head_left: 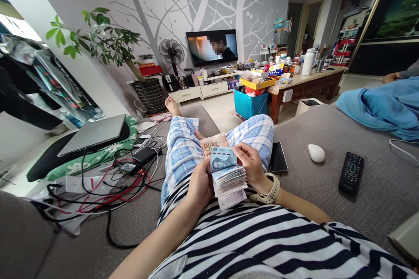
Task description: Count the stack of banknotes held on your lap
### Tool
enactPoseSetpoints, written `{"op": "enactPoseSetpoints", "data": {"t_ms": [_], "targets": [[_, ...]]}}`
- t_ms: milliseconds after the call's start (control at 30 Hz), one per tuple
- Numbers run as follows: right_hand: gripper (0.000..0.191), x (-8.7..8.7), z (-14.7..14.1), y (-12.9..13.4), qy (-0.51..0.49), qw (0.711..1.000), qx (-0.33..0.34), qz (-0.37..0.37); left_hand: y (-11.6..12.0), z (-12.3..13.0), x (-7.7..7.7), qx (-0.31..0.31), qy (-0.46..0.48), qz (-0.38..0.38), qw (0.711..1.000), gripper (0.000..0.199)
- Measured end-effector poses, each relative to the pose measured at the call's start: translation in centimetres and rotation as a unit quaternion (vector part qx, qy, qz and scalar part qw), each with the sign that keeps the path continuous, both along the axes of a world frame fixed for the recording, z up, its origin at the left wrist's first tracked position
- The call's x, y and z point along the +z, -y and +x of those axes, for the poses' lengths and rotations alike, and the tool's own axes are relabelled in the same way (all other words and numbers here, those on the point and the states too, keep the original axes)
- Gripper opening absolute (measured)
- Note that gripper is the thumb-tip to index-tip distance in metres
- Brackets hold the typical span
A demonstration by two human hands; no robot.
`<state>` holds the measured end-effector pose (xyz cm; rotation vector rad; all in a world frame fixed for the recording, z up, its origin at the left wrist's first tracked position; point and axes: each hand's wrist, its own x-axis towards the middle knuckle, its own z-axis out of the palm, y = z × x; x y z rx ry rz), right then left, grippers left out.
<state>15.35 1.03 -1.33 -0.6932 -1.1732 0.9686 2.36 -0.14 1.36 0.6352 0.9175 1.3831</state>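
Note:
A thick, folded stack of banknotes is held over my lap. My left hand grips its left side, fingers closed and partly hidden behind the notes. On the right, my right hand pinches the upper right corner of a blue banknote at the front. Behind that note a brownish banknote marked 20 sticks up. The lower notes of the stack fan out below the blue one. A watch is on my right wrist.
On the sofa at right lie a phone, a white mouse and a remote control. Tangled cables and a laptop are at left. A cluttered coffee table stands ahead; a person's hand shows at far right.

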Motion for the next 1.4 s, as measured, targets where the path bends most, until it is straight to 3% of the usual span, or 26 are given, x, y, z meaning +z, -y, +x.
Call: {"op": "enactPoseSetpoints", "data": {"t_ms": [400, 600, 867, 1033, 1200, 1400], "targets": [[0.031, 0.1, 0.0, 0.1, 0.0, 1.0, -0.003, 0.0, 0.3, 0.1, 0.4, 0.001, -0.012, -0.021, 1.0, 0.015], [0.038, 0.2, -0.1, 0.2, -0.01, 0.998, 0.056, 0.019, 0.2, 0.1, 0.1, -0.008, 0.004, -0.007, 1.0, 0.03], [0.033, 0.3, -0.1, -0.3, -0.002, 0.999, -0.015, -0.028, 0.7, 0.0, 0.5, -0.017, 0.002, 0.013, 1.0, 0.029], [0.03, -0.3, -0.2, -0.8, -0.006, 0.999, -0.015, -0.035, 0.8, -0.1, 0.5, -0.026, -0.022, 0.002, 0.999, 0.02], [0.031, -0.5, 0.0, -0.8, 0.032, 0.999, -0.028, -0.023, 0.7, 0.0, 0.4, -0.04, -0.018, 0.016, 0.999, 0.023], [0.033, -0.1, 0.0, -0.4, 0.032, 0.999, -0.032, -0.012, 0.5, 0.2, 0.4, -0.016, 0.022, 0.002, 1.0, 0.029]]}}
